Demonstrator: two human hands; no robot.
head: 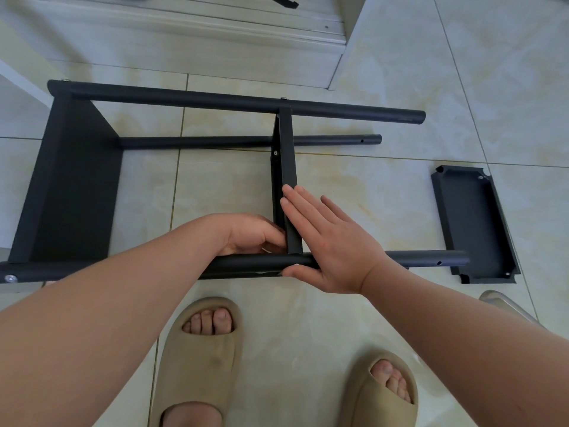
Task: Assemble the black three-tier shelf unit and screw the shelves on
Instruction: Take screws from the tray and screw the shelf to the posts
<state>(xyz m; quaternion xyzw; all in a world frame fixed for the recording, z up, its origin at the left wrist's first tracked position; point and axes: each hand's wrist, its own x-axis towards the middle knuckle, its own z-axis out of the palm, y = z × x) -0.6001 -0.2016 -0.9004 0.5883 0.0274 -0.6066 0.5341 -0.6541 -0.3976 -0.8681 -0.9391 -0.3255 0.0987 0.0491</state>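
Shelf unit point(215, 101) on its side on the floor: end shelf point(74, 180) fitted, middle shelf point(289, 167) steadied by the flat right hand point(332, 245), left hand point(249, 234) curled at its near corner, grip indiscernible, and third shelf point(474, 223) lying loose, unfitted.

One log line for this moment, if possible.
stage: fixing middle shelf | left hand: curled at its corner | right hand: flat against it | third shelf: loose

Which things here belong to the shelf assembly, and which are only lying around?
Job: black round metal poles; black flat middle shelf, braced by right hand, left hand at its corner; loose black shelf tray.
Unrelated: beige slide sandals on the feet; shiny curved piece, right edge.
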